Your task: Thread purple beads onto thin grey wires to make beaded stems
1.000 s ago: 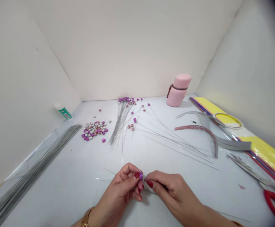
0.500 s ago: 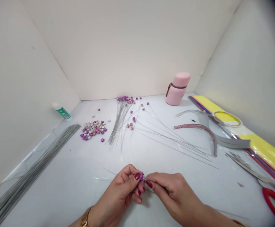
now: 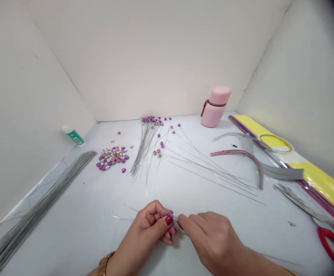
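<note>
Near the front centre, my left hand [image 3: 151, 230] pinches a small purple star [image 3: 170, 216] between thumb and forefinger. My right hand [image 3: 213, 235] is closed just to its right, gripping a thin wire [image 3: 176, 219] that reaches the star. Most of that wire is hidden by the fingers. Beyond the hands lie wires tipped with purple and pink stars [image 3: 149, 119], bunched and pointing toward me. A pile of loose purple, pink and silver stars [image 3: 112, 158] sits left of them.
A thick bundle of grey wires [image 3: 46, 199] runs along the left. A glue stick [image 3: 74, 135] lies by the left wall. At the back right stands a pink bottle [image 3: 214, 109]. Ribbon strips [image 3: 282, 171], a tape roll [image 3: 275, 143], yellow sheets [image 3: 324, 180] and red-handled scissors [image 3: 326, 239] are on the right.
My right hand has rolled over, so its back now shows more and its fingers are curled further in. My left thumb has shifted slightly over the purple star.
</note>
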A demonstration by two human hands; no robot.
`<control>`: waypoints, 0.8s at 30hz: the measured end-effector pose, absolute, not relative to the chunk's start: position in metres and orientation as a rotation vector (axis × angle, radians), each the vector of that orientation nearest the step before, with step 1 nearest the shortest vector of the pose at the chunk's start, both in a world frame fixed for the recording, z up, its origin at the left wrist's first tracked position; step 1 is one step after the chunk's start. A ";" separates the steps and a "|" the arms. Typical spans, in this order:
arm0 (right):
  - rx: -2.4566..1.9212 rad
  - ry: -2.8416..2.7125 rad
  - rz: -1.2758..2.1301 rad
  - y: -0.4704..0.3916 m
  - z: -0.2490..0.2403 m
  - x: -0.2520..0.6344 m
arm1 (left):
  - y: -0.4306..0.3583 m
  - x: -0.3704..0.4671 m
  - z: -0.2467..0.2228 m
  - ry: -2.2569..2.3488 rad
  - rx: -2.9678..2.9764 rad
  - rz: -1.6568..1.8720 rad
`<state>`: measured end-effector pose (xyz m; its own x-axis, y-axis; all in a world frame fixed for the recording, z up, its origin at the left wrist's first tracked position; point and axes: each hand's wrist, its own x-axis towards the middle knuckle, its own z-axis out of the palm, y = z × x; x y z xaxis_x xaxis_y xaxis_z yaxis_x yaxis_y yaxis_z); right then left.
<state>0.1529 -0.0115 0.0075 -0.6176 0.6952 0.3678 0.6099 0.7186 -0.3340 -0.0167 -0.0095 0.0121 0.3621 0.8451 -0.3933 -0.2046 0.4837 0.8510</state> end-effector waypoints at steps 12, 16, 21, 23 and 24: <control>-1.091 -2.056 1.284 -0.008 0.017 0.149 | -0.010 -0.019 0.015 0.941 0.922 0.747; -0.990 -2.364 0.468 -0.013 0.007 0.150 | -0.010 -0.018 0.014 0.975 0.916 0.748; -1.118 -1.846 1.572 -0.007 0.021 0.146 | -0.010 -0.019 0.014 0.942 0.957 0.726; -1.212 -1.613 1.824 -0.005 0.023 0.145 | -0.010 -0.019 0.015 0.930 0.962 0.720; -1.231 -1.611 1.827 -0.005 0.023 0.145 | -0.010 -0.019 0.016 0.930 0.959 0.720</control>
